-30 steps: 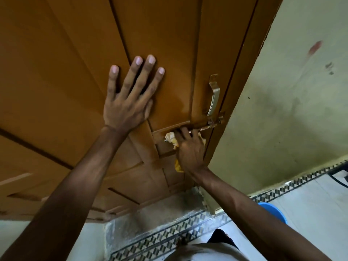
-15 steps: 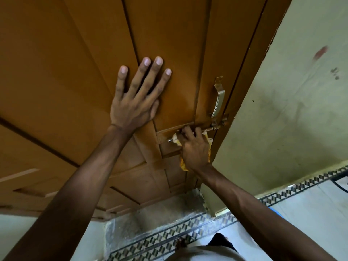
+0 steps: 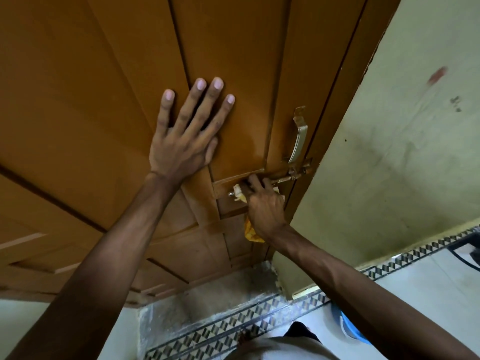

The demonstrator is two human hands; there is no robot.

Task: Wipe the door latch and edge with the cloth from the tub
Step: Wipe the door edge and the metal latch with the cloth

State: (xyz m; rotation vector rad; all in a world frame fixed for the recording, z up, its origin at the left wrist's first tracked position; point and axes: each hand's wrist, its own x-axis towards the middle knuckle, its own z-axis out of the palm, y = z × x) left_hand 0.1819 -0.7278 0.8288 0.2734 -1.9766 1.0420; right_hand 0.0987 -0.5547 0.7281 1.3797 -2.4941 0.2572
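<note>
A brown wooden door (image 3: 104, 113) fills the upper left. Its metal sliding latch (image 3: 296, 175) runs across the door's right edge into the frame. My right hand (image 3: 265, 206) is shut on a yellow cloth (image 3: 250, 232) and presses it on the latch bolt; the cloth's ends show at both sides of the fist. My left hand (image 3: 187, 133) lies flat on the door panel with its fingers spread, to the left of the latch. A blue tub (image 3: 349, 327) peeks out under my right forearm.
A silver pull handle (image 3: 298, 136) is fixed just above the latch. A pale green wall (image 3: 402, 152) stands to the right of the door frame. Patterned tile border (image 3: 233, 331) and a worn threshold lie on the floor below.
My right hand with the cloth has shifted slightly along the latch bolt. The view has tilted a little; my left hand stays flat on the door.
</note>
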